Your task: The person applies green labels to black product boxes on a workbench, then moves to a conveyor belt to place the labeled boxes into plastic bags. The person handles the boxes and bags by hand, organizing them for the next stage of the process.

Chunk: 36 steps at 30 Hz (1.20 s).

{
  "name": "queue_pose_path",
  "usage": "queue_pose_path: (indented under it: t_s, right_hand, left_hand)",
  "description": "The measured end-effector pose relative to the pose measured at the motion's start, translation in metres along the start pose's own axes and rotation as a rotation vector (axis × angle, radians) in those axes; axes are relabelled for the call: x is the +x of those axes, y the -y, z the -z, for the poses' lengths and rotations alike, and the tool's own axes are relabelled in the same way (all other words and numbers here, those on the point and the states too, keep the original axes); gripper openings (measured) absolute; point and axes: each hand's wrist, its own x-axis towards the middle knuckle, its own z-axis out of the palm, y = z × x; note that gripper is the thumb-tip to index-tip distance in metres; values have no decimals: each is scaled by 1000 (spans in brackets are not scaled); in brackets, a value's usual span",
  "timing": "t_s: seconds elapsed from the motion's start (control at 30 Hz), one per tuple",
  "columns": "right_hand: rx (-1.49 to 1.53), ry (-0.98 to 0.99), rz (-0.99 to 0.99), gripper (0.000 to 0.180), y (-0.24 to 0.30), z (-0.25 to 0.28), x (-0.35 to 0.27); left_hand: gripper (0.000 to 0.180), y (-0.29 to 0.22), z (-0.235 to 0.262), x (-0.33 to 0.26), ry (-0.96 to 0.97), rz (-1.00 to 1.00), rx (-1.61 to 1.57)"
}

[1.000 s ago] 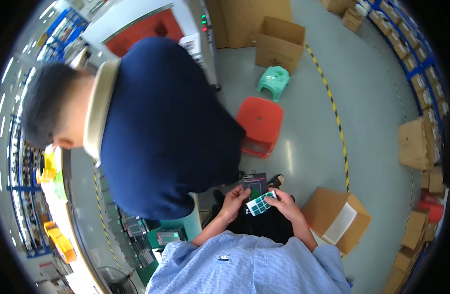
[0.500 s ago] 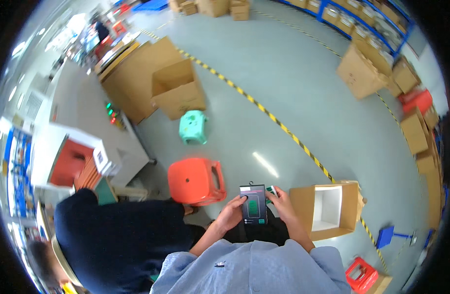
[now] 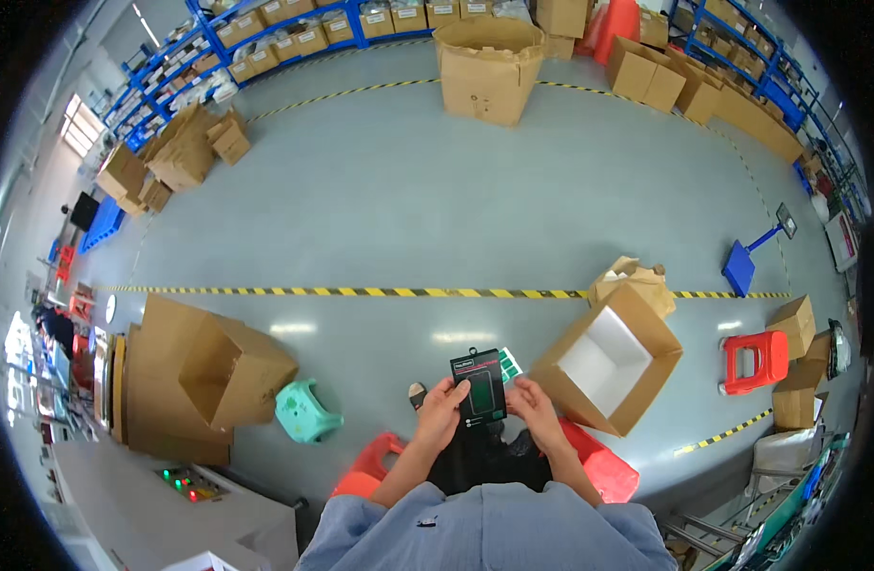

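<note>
A flat black retail box (image 3: 479, 385) with a hang tab and a green panel on its front sits in my left hand (image 3: 441, 413). My left thumb presses on its face along the left edge. Beside the box's upper right edge, a green-and-white card or label sheet (image 3: 509, 365) sticks up. My right hand (image 3: 533, 408) has its fingers closed at the lower end of this sheet, close to the box's right side. Part of the sheet is hidden behind the box and fingers.
An open carton (image 3: 562, 364) with white lining stands to my right, and a large open carton (image 3: 256, 376) to my left near a turquoise stool (image 3: 307, 412). Red stools (image 3: 603, 464) flank me. A grey machine (image 3: 185, 519) with lit buttons is at lower left. Yellow-black tape (image 3: 399, 292) crosses the floor.
My view has turned to the right, so the shelves and floor tape now lie straight ahead. The person in dark clothes at my left has left the view. Both hands keep their hold.
</note>
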Motion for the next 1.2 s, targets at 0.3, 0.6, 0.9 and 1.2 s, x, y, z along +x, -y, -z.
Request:
queue_pose_path:
  t_s: [0.3, 0.6, 0.9, 1.2]
  right_hand:
    - [-474, 419, 27, 22, 27, -207, 170]
    - [-428, 580, -343, 55, 42, -377, 382]
    - [-487, 975, -458, 59, 87, -660, 613]
    - [-700, 1634, -602, 53, 17, -1041, 727]
  left_hand:
    - [33, -169, 177, 77, -287, -84, -265]
    - [27, -359, 326, 197, -561, -247, -43]
    - [20, -559, 454, 234, -864, -606, -49]
    - [12, -670, 655, 203, -1174, -1016, -712]
